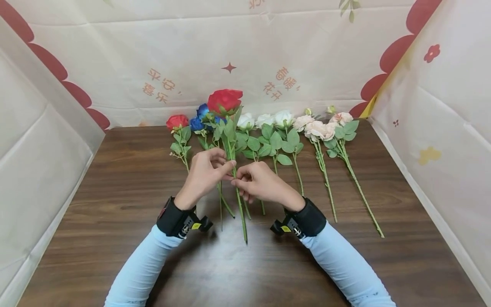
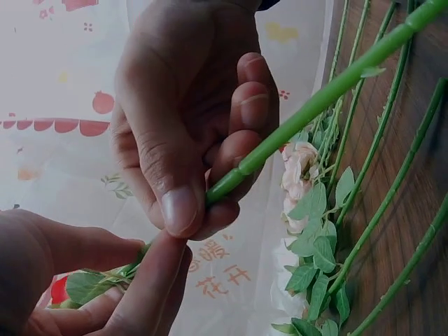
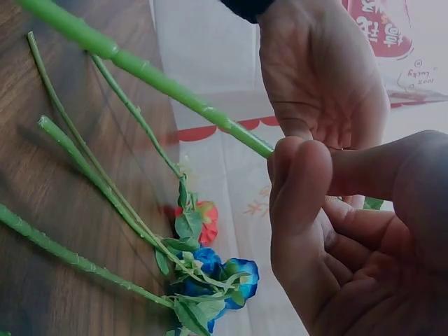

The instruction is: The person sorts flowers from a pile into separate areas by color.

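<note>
A large red rose [image 1: 224,99] on a long green stem stands raised over the middle of the table, bloom up. My left hand [image 1: 206,171] pinches its stem [image 1: 240,209] below the leaves. Just beneath, my right hand [image 1: 264,182] pinches the same stem between thumb and fingers. In the left wrist view the right hand [image 2: 189,119] has its thumb against the stem, its other fingers curled. The right wrist view has the bare lower stem [image 3: 175,91] running out past the fingers of the right hand [image 3: 301,189].
Along the table's far edge lie another red rose [image 1: 177,122], blue roses [image 1: 197,123], white roses [image 1: 284,118] and pale pink flowers [image 1: 319,130], stems toward me. Printed cloth [image 1: 184,51] walls the back and both sides of the wooden table [image 1: 115,213].
</note>
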Available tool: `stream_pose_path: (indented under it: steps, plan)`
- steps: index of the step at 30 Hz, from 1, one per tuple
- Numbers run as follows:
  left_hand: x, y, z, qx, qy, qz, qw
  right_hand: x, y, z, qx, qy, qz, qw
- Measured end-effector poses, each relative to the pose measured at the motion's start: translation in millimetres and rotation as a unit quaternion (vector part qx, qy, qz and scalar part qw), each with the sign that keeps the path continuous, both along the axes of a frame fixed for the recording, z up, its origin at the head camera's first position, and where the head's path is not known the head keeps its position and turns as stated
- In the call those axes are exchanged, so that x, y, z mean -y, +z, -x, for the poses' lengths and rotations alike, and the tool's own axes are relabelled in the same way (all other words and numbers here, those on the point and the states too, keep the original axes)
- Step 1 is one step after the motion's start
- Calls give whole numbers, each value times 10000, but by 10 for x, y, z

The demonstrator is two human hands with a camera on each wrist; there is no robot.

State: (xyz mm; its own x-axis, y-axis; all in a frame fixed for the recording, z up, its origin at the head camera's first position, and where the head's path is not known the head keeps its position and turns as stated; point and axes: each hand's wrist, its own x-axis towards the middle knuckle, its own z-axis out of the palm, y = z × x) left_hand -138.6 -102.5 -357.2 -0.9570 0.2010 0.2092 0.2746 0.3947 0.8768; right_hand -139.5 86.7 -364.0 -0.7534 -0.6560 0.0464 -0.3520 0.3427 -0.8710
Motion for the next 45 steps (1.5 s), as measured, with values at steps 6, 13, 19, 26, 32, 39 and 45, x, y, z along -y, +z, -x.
stream_pose_path:
  steps: [6, 13, 19, 26, 32, 39, 45]
  plan:
    - [-26, 15, -23, -275, 131, 306, 9991, -11, -16, -7, -58, -63, 30, 10000]
    - [-45, 39, -45, -318, 205, 323, 9988, -27, -17, 3, -89, -38, 65, 9999]
    - [-14, 71, -40, -320, 25, 344, 9989, -37, 2, 6, -39, -141, 99, 9998]
    - [173, 208, 4, 435, -144, -666, 9967, -73, 7, 65, 220, -343, 64, 9991]
    - [577, 309, 183, 131, 871, -842, 9925, -78, -86, 137, 359, -346, -32, 9988]
    - [1390, 221, 393, 258, 2389, -258, 9704, 165, -218, 172, 487, -37, -163, 9987]
    - [1733, 278, 301, 338, 2932, -333, 9549, 719, -274, 236, 728, 196, -441, 9962]
